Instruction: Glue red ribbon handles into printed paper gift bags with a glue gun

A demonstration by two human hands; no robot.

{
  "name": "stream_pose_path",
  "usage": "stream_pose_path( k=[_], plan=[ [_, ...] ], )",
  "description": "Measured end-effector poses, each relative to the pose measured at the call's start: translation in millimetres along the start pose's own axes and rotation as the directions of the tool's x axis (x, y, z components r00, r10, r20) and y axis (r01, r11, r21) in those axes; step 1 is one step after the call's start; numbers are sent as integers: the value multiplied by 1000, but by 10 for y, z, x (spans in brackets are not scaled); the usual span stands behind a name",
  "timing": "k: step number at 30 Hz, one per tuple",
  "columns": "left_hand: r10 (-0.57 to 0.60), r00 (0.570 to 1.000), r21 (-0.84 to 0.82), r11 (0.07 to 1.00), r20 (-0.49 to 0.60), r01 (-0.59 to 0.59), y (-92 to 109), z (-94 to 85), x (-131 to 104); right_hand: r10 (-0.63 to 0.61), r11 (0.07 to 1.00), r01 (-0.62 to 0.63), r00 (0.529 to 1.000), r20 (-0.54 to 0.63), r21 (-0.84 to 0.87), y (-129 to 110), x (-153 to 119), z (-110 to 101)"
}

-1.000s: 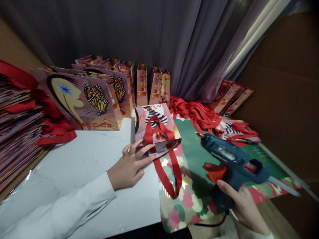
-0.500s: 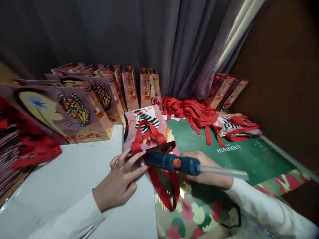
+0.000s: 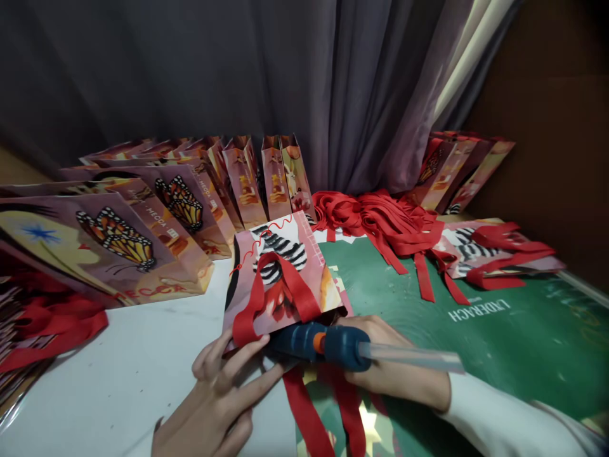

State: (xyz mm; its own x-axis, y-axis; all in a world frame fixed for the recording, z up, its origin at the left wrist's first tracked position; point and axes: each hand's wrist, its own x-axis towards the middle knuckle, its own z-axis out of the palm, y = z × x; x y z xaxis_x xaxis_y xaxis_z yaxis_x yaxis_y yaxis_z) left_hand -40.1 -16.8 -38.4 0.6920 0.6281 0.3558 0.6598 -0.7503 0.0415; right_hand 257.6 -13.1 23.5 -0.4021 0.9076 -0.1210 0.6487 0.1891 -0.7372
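A pink bag with a zebra-stripe print (image 3: 285,273) lies at the centre, with a red ribbon handle (image 3: 252,301) looped over its face. Another red ribbon (image 3: 304,406) hangs from its near side. My right hand (image 3: 380,355) is wrapped round a dark blue glue gun (image 3: 304,341) with an orange part and a clear glue stick (image 3: 413,357) sticking out of its back. The gun's tip is hidden at the bag's opening. My left hand (image 3: 223,387) has its fingers spread, with the fingertips touching the bag's near edge and ribbon.
Standing bags (image 3: 118,235) line the back left, and more (image 3: 457,171) stand at the back right. Red ribbons (image 3: 380,219) are heaped behind the green sheet (image 3: 399,298). A flat bag (image 3: 499,247) lies at right. Stacked bags with ribbons (image 3: 57,327) sit at far left.
The view has shifted closer, so the bags at the back appear larger and more spread out. Both hands and the glue gun appear lower in the picture, still at the bag's near edge.
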Motion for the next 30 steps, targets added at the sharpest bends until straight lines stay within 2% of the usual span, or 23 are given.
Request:
stream_pose_path(
  k=[9, 14, 18, 25, 30],
  plan=[
    [-13, 1000, 26, 1000, 15, 12, 8, -14, 6, 91, 996, -90, 996, 24, -9, -39, 25, 2],
    [84, 996, 82, 993, 16, -85, -61, -33, 6, 99, 995, -99, 995, -6, -18, -35, -12, -25],
    [104, 995, 82, 991, -4, -103, -79, -33, 2, 137, 990, -138, 990, -19, -34, -46, -64, -67],
    [29, 999, -13, 999, -27, -29, 5, -17, 36, 76, 991, -80, 996, -40, -112, -11, -157, -125],
    [33, 999, -41, 999, -25, -34, 21, -32, 50, 143, 963, -150, 989, -50, -226, -90, -230, -219]
  ],
)
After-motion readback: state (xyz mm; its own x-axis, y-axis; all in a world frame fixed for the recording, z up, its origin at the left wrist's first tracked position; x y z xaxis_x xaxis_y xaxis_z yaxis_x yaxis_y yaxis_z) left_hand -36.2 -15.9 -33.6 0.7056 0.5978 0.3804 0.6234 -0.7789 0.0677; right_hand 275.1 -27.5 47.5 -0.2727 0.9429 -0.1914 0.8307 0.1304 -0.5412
